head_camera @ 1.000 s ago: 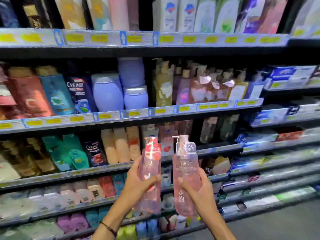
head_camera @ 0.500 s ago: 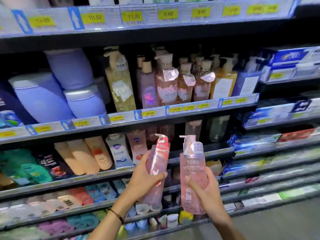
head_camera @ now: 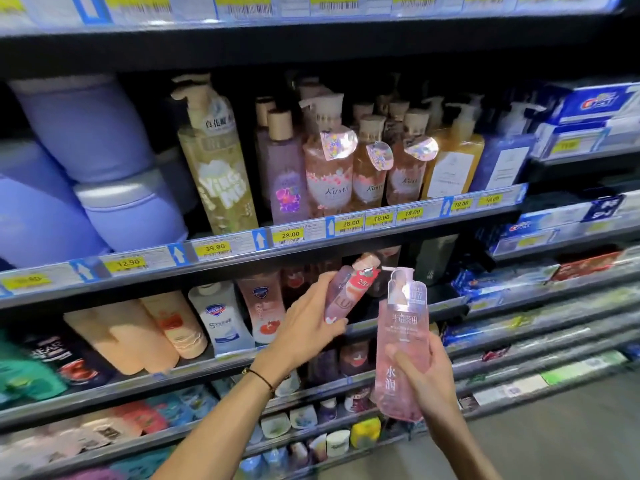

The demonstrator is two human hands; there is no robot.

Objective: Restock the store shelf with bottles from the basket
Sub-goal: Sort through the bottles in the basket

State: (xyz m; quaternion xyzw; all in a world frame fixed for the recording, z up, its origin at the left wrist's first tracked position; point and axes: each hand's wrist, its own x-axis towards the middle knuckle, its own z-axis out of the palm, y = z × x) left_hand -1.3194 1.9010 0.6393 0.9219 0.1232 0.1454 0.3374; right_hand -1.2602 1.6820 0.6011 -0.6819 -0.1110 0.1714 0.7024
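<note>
My left hand grips a pink pump bottle with a red label, tilted so its top leans right and into the dark gap of the second shelf. My right hand holds a second clear pink pump bottle upright in front of the shelves, just right of the first. The basket is out of view.
White and pink body-wash bottles stand left of the gap, with peach bottles further left. The shelf above carries pump bottles and purple tubs behind yellow price tags. Toothpaste boxes fill the right-hand shelves. Grey floor lies lower right.
I have moved closer to the shelves. My left hand has tilted its bottle and pushed it up and forward toward the shelf gap; my right hand keeps its bottle upright.
</note>
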